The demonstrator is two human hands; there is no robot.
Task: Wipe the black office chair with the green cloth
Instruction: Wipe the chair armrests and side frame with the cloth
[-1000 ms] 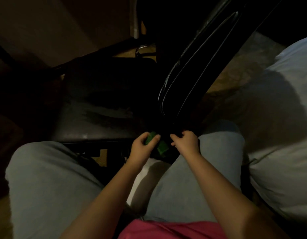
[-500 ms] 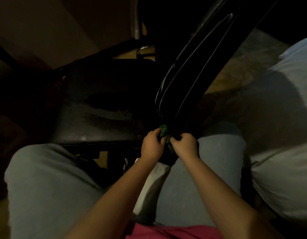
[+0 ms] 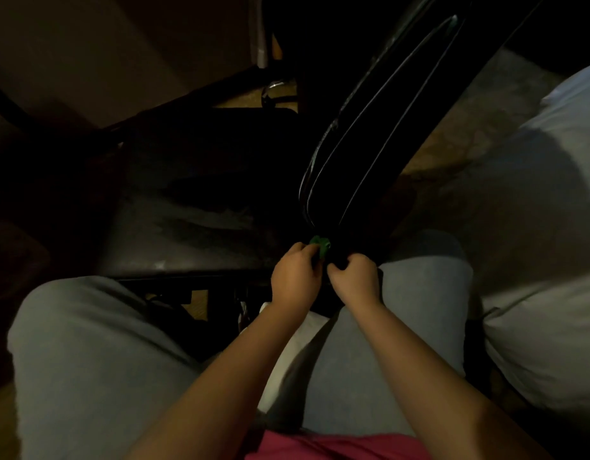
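The black office chair lies close in front of my knees, its seat (image 3: 194, 207) to the left and its glossy backrest (image 3: 379, 127) slanting up to the right. My left hand (image 3: 295, 277) grips the bunched green cloth (image 3: 320, 244) against the lower end of the backrest, where it meets the seat. Just to its right, my right hand (image 3: 353, 278) is curled with the fingertips pinched at the dark base of the backrest; what it holds is hidden in shadow. Only a small patch of the cloth shows above my left fingers.
The room is dim. My knees in grey trousers (image 3: 87, 360) frame the bottom of the view. A white pillow or bedding (image 3: 535, 260) fills the right side. A chrome chair part (image 3: 270, 89) and wooden floor show behind the seat.
Both hands have moved up and closer together at the base of the backrest. The green cloth has shifted from between the hands to above my left fingers.
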